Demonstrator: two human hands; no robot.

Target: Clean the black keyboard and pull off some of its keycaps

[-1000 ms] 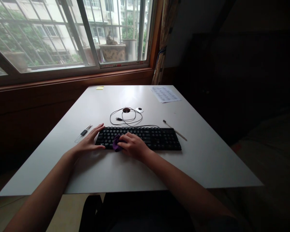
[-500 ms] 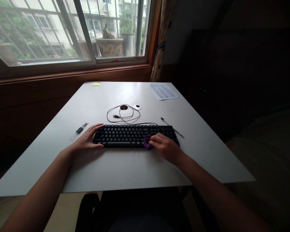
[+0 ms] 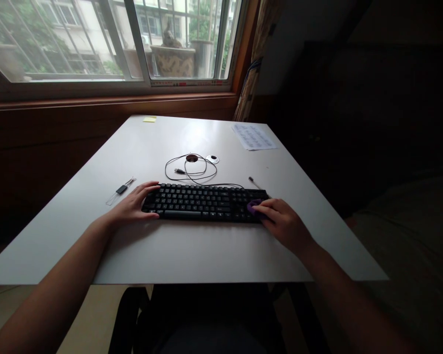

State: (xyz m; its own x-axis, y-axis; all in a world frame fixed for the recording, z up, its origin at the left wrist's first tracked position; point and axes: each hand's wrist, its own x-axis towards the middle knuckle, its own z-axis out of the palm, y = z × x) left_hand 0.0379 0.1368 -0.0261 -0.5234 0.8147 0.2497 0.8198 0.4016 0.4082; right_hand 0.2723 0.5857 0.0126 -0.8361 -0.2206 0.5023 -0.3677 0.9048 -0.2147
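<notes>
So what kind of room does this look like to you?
Probably a home study or workspace: a long black keyboard sits on a smooth white table, near a wide metal-framed glass window with a patterned fabric curtain at its side.

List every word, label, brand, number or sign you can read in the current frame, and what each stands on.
None can be read with certainty.
Computer keyboard: key legends show as pale marks, too small to read.
Printed sheet: lines of print, too blurred to read.
Window frame strip: red and dark markings, too small to read.
Yellow sticky note: no writing can be made out.
</notes>
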